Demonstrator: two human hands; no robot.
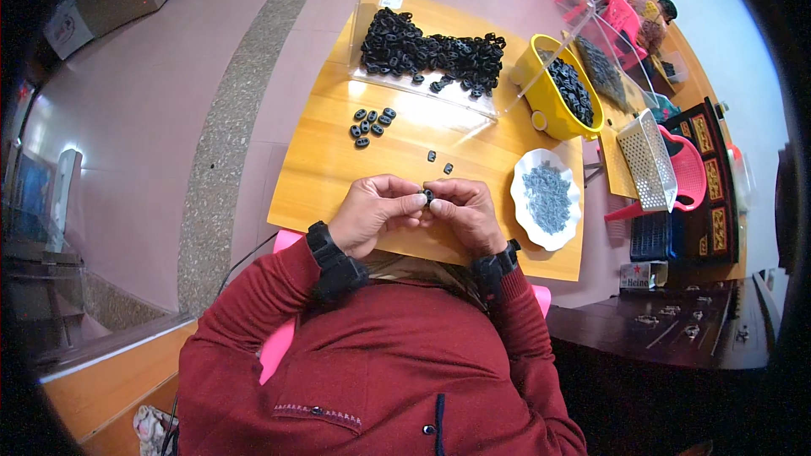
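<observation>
My left hand (376, 211) and my right hand (467, 213) meet at the near part of the wooden table, fingertips pinched on a small black oval piece with holes (428, 195). Fingers hide much of it. Just beyond them lie two small black pieces (432, 156). A loose group of several black oval pieces (362, 128) rests farther left. To the right of my right hand is a white scalloped plate (521, 218) heaped with tiny grey-blue bits (547, 194).
A clear plastic box (473, 0) at the table's far side holds a large heap of black oval pieces (422, 52). Beside it stands a yellow tub (543, 101) of dark pieces. Beyond are a white perforated basket (646, 160), pink chairs (688, 171) and other people.
</observation>
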